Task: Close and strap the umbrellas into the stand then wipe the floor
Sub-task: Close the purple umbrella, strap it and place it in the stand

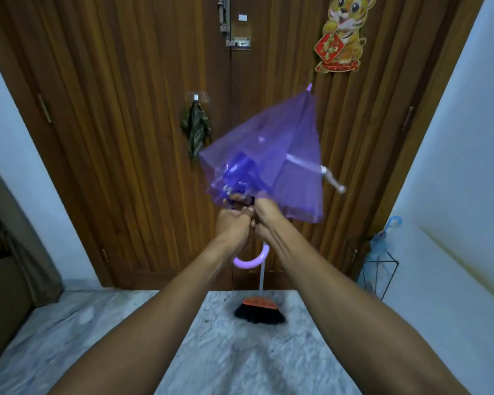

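Both hands [234, 223] seemingly round purple umbrella [271, 149]

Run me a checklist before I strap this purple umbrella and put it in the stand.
1. Both hands on the purple umbrella: ok. The left hand and right hand grip it at the canopy's gathered lower end.
2. Canopy folded tight: not ok. It flares loose.
3. Strap located: cannot tell. The picture is blurred there.
4. Room in the stand: probably ok. Only the blue umbrella shows in it.
5. Path to the stand: ok. The broom leans at the door, apart from the stand.
6. Something to wipe with: ok. A cloth hangs on the door hook.
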`<state>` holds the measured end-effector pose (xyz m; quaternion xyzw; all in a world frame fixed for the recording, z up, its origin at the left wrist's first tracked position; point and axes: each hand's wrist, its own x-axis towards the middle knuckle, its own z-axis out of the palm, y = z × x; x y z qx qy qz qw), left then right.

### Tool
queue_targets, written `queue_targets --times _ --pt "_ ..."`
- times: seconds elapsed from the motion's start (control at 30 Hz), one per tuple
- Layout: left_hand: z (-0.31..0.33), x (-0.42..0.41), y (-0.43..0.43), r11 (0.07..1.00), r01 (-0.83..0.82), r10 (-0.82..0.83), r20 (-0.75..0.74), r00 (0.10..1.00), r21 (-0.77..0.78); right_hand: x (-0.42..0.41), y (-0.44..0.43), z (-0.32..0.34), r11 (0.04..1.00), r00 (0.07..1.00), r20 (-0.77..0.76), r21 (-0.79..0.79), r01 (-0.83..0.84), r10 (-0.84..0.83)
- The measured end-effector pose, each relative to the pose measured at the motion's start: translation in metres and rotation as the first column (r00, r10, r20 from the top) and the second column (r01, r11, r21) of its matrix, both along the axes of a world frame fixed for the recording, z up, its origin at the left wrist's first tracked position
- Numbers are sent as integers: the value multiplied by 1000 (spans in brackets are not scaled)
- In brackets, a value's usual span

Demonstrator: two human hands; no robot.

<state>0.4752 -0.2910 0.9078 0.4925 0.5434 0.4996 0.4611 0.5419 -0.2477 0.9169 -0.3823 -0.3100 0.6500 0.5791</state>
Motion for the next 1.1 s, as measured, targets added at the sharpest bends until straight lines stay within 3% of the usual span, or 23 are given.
queue_targets --times 0.17,0.3,0.43,0.6,0.7,0.87,0.97,1.1 --pt "-14 -1 -7 999 23 -23 -10 1000 24 9 -20 -3 994 994 52 -47 -95 97" --pt "-10 -8 -11 999 38 -38 5 999 6 17 -26 -5 983 983 -5 16 -185 186" --pt "7 -12 -18 996 82 -77 134 988 -33 12 -32 4 988 989 68 65 -137 132" --pt "4 -26 -20 974 224 -224 157 962 21 12 -27 13 989 990 20 50 -142 142" --pt "3 -28 -25 983 180 -182 149 972 27 8 -25 10 981 971 -160 112 -159 175" --pt "8 -12 -27 1000 25 -23 229 973 -8 -3 -17 10 996 991 -100 20 -85 87" --pt "13 -15 -21 999 48 -42 257 965 -18 -1 -19 18 996 995 -51 -23 -82 81" --pt "8 -25 -20 997 79 -78 191 978 1 -5 -16 4 995 987 -132 -17 -97 94"
